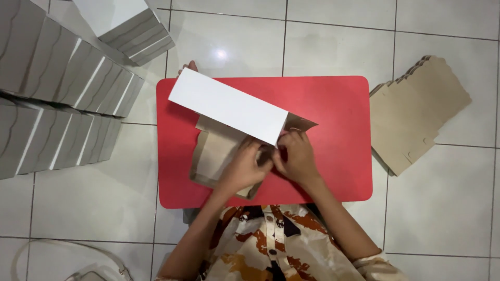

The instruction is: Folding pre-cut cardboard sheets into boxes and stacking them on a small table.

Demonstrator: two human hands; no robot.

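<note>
A half-folded cardboard box (229, 106), white outside and brown inside, lies on a small red table (333, 104). Its long white panel stands tilted up over the brown base (213, 156). My left hand (244, 169) presses on the brown base near the box's right corner. My right hand (296, 158) pinches a brown flap at that same corner, just under the white panel's end. Both hands touch each other at the fold.
A stack of flat brown cardboard blanks (416, 112) lies on the tiled floor to the right of the table. Rows of finished white boxes (57, 99) are piled at the left, with one more box (133, 26) at the top. A bag strap (67, 255) shows at bottom left.
</note>
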